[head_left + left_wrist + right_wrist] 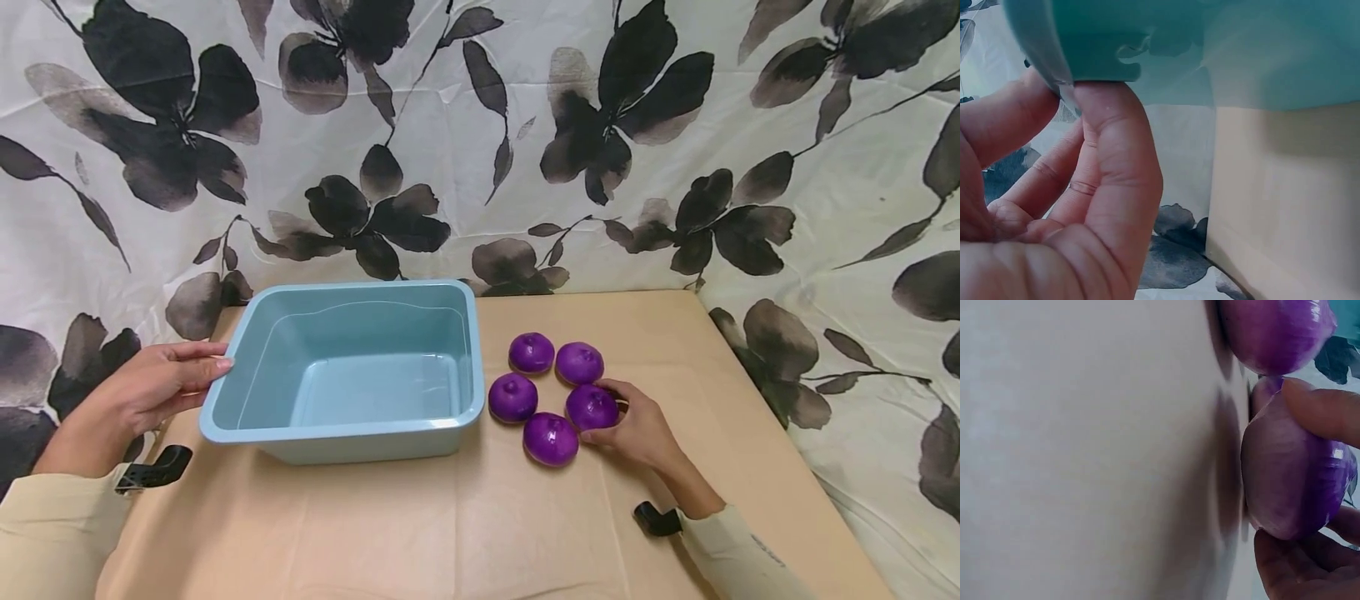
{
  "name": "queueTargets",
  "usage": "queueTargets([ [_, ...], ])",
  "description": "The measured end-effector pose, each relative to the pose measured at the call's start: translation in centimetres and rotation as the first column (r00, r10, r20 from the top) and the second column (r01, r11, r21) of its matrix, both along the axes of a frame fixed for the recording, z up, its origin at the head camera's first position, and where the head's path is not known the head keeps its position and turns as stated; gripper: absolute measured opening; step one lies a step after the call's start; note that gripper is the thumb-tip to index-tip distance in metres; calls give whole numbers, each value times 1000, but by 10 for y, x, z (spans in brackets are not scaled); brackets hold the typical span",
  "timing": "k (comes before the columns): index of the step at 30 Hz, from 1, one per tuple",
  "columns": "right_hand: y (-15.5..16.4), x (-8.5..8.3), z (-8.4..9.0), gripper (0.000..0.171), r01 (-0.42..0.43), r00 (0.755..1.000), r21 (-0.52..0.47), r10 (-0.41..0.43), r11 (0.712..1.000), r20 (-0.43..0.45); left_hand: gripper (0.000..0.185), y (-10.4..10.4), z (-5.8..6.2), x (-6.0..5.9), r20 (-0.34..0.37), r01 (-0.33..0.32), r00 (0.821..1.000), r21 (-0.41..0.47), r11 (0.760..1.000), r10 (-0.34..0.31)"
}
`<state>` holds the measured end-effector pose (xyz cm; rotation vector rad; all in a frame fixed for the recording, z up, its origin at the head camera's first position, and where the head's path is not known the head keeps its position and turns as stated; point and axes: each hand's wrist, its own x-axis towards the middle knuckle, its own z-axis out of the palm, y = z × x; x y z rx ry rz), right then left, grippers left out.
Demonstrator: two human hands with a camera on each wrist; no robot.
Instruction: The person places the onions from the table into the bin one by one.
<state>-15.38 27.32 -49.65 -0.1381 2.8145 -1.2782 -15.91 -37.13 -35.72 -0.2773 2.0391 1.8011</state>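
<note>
A light blue plastic tub [375,433] stands left of the middle, with nothing inside it. At its left end, my left hand [168,387] pinches the rim between thumb and fingers; the left wrist view shows the thumb [1119,144] against the tub wall [1172,69]. Several red onions, glossy and purple, lie in a close group just right of the tub. My right hand [633,421] grips the rightmost onion [591,407], thumb on the near side and fingers on the far side. Up close, the gripped onion [1294,469] shows beside a neighbouring onion [1275,331].
Other onions sit around the gripped one: a front onion [551,439], a left onion [513,397] and two at the back. A tan cloth covers the table [375,533]. Behind and to the right hangs a white curtain [480,108] with dark flowers.
</note>
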Motion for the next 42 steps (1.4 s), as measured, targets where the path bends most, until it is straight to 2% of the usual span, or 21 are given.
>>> queueTargets([
  [4, 2, -2, 7, 91, -1, 1000, -24, 0, 1000, -26, 31, 1, 1, -1, -8, -14, 1000, -12, 1000, 14],
  [13, 3, -2, 37, 88, -16, 999, -40, 15, 999, -42, 30, 2, -3, -3, -30, -53, 998, 56, 997, 55],
  [20, -2, 0, 62, 89, -43, 998, -23, 42, 999, -52, 30, 1, -5, -1, -22, -56, 998, 27, 998, 57],
  [23, -5, 1, 71, 90, -40, 998, -25, 39, 999, -54, 29, 0, -5, -2, -22, -60, 998, 42, 997, 61],
  [32, -14, 8, 92, 88, -66, 996, -24, 64, 998, -57, 29, 1, -8, 0, -15, -52, 999, 53, 997, 52],
  [42, -32, 9, 118, 84, -141, 988, -82, 135, 987, -74, 29, 2, -8, 0, -20, -46, 999, 34, 998, 46],
])
